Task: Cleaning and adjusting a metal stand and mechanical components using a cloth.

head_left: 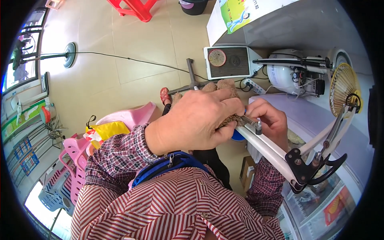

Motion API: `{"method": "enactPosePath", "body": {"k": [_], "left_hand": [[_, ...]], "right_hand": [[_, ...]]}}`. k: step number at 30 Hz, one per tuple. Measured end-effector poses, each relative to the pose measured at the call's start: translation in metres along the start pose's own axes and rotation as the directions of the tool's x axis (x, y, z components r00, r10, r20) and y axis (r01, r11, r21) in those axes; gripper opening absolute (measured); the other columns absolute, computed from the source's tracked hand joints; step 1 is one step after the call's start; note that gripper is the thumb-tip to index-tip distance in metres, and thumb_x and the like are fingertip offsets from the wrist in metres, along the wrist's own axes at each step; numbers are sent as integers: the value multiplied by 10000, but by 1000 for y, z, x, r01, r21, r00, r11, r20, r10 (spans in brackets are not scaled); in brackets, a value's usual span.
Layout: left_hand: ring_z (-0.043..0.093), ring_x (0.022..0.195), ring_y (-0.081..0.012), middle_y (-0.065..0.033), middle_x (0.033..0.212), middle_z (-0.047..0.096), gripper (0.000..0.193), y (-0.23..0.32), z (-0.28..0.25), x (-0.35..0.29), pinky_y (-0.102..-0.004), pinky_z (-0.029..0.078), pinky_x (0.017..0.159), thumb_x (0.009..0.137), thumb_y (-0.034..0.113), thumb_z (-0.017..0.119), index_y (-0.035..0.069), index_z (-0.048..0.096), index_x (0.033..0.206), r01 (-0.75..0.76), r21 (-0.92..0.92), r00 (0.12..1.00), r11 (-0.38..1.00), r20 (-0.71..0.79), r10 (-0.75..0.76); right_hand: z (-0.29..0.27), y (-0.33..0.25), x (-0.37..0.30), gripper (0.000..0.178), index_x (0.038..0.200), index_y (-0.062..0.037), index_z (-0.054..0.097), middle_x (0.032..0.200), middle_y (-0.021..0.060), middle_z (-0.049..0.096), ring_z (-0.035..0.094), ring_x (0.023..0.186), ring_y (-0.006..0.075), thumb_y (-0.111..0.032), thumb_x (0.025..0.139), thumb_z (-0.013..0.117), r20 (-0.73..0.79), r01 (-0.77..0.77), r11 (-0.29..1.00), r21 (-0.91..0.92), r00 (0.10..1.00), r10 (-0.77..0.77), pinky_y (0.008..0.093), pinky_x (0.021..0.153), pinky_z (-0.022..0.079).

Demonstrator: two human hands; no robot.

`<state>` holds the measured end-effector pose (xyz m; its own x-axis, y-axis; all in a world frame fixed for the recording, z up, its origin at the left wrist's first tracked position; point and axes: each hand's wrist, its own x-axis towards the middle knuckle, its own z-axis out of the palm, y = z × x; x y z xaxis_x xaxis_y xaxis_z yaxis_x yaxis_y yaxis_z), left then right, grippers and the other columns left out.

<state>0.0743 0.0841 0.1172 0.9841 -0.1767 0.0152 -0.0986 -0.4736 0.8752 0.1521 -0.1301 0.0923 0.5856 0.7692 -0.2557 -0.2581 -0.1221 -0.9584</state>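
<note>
My left hand (196,116) is closed, its fingers pinching a brown, curly-piled plush piece (227,85). The piece bulges out beyond the knuckles, and part of it is hidden beneath the hand. Close beside it, my right hand (272,120) has its fingers curled together near the plush. What those fingers hold is too small and covered to tell. A white jointed arm (266,150) with a small metal knob (258,127) at its end runs up to the right hand. Something blue (238,134) shows below the hands.
On the right are a yellow caged fan (343,90), a black bracket (300,164) and a glass-fronted case (320,204). A white tank-like machine (286,72) stands beyond. Pink plastic chairs (132,116) are at left, a red stool (136,8) far off. A cord (128,58) crosses the tiled floor.
</note>
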Motion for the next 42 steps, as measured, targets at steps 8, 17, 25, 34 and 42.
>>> {"method": "enactPosePath", "body": {"k": [8,17,25,34,42], "left_hand": [[623,753,-262,-95,977,610,206,-2,-7,-8,-342,510,600,753,94,633,104,653,957,-79,-38,991,996,107,83],[618,868,-310,-145,1070,585,230,2,0,-14,-368,520,710,776,60,620,82,643,1004,39,-84,996,996,81,-32],[582,966,-357,-191,1152,536,217,8,-3,-9,-372,507,770,788,46,599,56,631,1003,35,-109,990,993,137,-20],[574,894,-345,-164,1022,542,219,8,1,-7,-387,484,744,802,50,596,66,550,1015,34,-103,992,994,126,-21],[558,857,-301,-100,883,540,235,6,3,-3,-372,471,695,783,61,627,62,517,990,36,-155,997,987,66,-26]], "right_hand": [[-1,0,-3,101,858,20,626,886,85,585,554,802,129,-52,802,669,-7,115,986,-122,993,-117,247,722,441],[-1,2,-6,106,871,25,634,898,90,594,563,802,128,-33,792,676,-24,96,992,-85,995,-98,241,714,452],[-2,5,-5,98,873,28,630,902,93,589,562,804,130,-11,791,667,-29,115,992,-49,993,-117,244,715,456],[-4,-4,0,115,816,0,605,878,83,575,556,784,149,-36,747,690,22,74,989,-129,997,-72,255,715,431],[-6,-10,7,119,797,-21,578,848,70,559,550,779,156,-18,713,663,85,53,979,-199,996,-36,260,723,420]]}}
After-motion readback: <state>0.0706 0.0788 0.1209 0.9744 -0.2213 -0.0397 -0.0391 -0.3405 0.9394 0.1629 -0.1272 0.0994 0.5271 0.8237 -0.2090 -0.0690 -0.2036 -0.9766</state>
